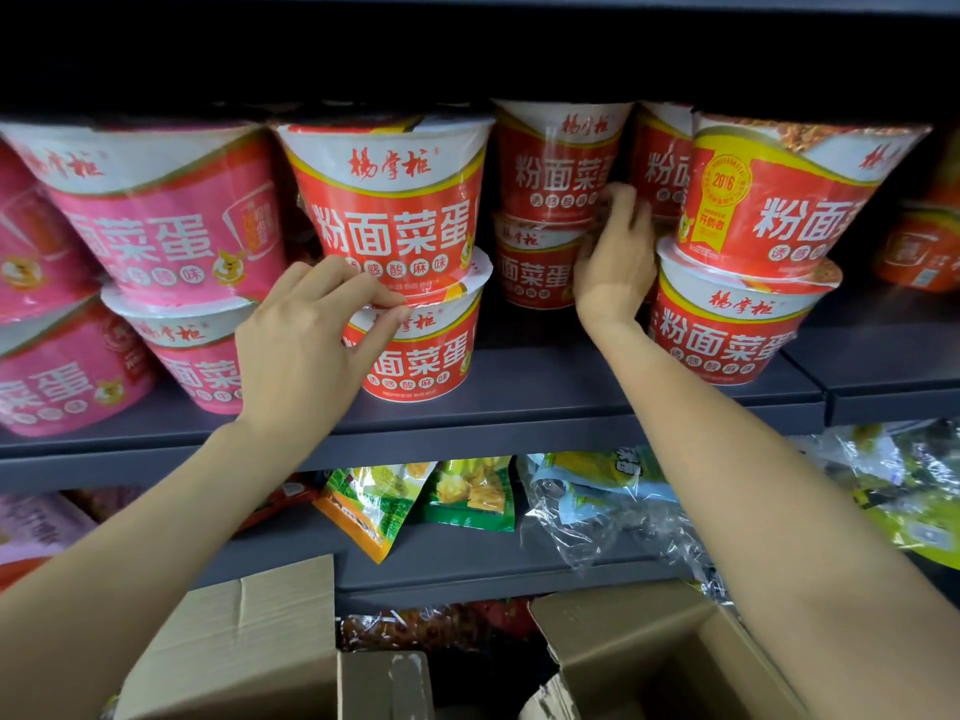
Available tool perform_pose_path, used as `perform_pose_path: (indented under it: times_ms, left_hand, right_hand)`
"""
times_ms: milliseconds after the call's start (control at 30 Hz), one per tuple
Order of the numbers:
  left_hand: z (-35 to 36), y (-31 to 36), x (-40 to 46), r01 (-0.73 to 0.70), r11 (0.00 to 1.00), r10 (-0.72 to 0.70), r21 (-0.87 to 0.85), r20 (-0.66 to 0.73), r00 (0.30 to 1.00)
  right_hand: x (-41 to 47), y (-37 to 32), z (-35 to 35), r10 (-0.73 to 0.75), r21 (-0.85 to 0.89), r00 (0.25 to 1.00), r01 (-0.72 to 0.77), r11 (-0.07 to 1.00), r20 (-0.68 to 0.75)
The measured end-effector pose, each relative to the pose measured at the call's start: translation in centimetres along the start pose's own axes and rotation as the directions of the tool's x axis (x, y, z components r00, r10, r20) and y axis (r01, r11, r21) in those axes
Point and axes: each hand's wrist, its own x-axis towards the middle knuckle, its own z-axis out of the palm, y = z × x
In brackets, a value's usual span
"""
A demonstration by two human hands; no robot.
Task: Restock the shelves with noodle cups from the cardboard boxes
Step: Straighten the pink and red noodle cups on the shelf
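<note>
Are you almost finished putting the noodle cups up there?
Partly. Pink cups and red cups already stand stacked two high on the shelf. The left hand touches the front red stack; the right hand reaches to the stack behind. A gap between stacks remains. The cardboard boxes are open; their contents are hidden.
</note>
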Motion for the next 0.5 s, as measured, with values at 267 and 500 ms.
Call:
perform_pose_path:
  times_ms: [267,500]
  left_hand:
    - [-0.1,-0.1,0.1,-0.002,1.000,0.002,0.011,0.010,1.000]
    - [-0.1,0.0,0.0,-0.005,1.000,0.005,-0.002,0.003,1.000]
  right_hand:
    - [0.5,-2.7,2.4,-0.429,-0.259,0.901,0.429,0.865,0.060]
    - [0.2,-0.6,1.4,-0.226,0.022,0.968,0.225,0.974,0.105]
